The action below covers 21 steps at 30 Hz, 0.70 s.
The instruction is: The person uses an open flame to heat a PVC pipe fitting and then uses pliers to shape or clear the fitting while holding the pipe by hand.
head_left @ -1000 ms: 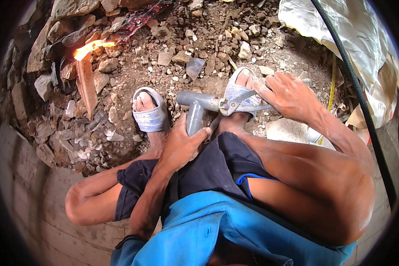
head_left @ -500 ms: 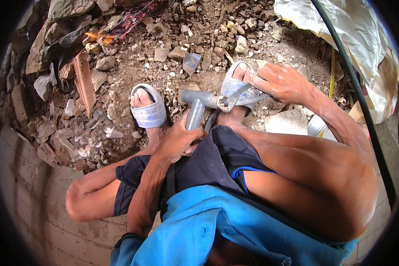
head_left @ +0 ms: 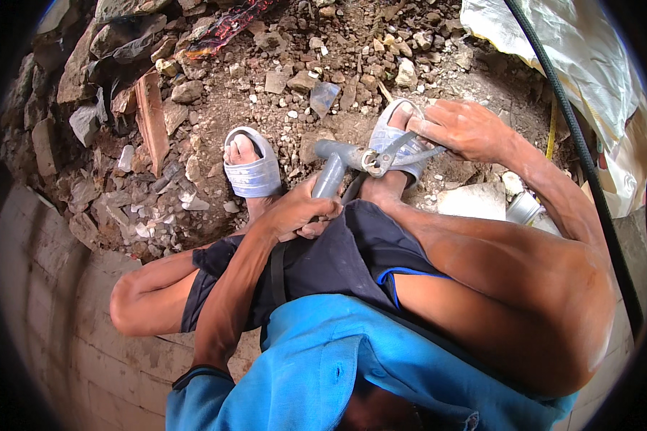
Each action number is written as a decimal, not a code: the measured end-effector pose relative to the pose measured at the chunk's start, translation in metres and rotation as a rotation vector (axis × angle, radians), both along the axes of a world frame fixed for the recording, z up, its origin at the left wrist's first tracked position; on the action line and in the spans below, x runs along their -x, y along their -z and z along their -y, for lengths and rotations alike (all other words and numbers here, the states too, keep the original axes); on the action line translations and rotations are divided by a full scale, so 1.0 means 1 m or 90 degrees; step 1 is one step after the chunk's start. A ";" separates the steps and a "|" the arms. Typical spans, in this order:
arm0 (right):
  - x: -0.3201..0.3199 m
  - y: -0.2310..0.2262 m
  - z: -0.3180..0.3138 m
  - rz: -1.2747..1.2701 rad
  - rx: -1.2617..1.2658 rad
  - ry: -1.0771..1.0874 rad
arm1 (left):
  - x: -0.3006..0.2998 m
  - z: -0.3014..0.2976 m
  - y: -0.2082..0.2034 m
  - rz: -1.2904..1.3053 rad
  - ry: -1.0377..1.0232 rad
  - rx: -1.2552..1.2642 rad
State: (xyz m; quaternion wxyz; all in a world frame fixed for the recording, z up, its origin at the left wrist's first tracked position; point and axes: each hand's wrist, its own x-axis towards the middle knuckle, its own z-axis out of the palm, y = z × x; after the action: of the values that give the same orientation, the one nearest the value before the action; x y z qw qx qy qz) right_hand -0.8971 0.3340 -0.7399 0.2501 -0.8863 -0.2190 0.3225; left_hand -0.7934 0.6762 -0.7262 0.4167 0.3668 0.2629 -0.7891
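My left hand (head_left: 302, 215) is wrapped round the stem of a grey plastic pipe tee (head_left: 328, 177), held above my shorts between my feet. The tee's crosspiece points right, and its whitish, rough right end meets the jaws of metal pliers (head_left: 399, 154). My right hand (head_left: 469, 131) closes on the ends of the pliers' two spread handles, over my right foot. How firmly the jaws bite the pipe rim I cannot tell. A dark strap hangs behind the tee.
Stones and rubble cover the ground ahead. Glowing embers (head_left: 230, 29) lie at the far left, near a wooden piece (head_left: 151, 118). A white sheet (head_left: 553, 43) and a black cable (head_left: 564, 100) are at right. A pale slab (head_left: 473, 202) and metal can (head_left: 523, 208) sit beside my right leg.
The pipe tee, pliers and both hands appear slightly further right, as does the whole scene. The small flame by the embers shows less. Both grips stay the same.
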 end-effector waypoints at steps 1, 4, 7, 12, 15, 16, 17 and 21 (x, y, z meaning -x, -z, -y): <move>-0.001 0.001 0.001 0.006 -0.007 0.004 | 0.003 -0.002 0.003 -0.003 -0.011 0.007; -0.002 0.003 0.003 0.015 -0.021 0.009 | 0.003 -0.002 0.005 -0.023 -0.031 0.020; -0.010 0.001 0.005 0.050 -0.056 0.020 | 0.004 -0.004 0.008 -0.063 -0.070 0.050; -0.009 0.010 0.006 0.086 -0.011 0.063 | 0.000 0.009 0.007 0.000 -0.060 0.010; -0.008 0.007 0.004 0.159 0.076 0.108 | -0.001 0.025 0.010 0.085 -0.131 -0.064; -0.012 -0.003 0.000 0.180 0.113 0.099 | 0.002 0.030 0.007 0.088 -0.187 -0.102; -0.017 -0.013 -0.003 0.201 0.155 0.095 | 0.000 0.034 0.005 0.091 -0.240 -0.136; -0.022 -0.028 -0.007 0.212 0.191 0.064 | -0.012 0.037 -0.002 0.128 -0.215 -0.106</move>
State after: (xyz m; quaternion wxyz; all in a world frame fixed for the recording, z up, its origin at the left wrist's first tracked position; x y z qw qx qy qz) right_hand -0.8751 0.3415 -0.7116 0.0916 -0.9644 -0.1622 0.1878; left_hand -0.7816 0.6393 -0.7242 0.5353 0.4278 0.3421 -0.6430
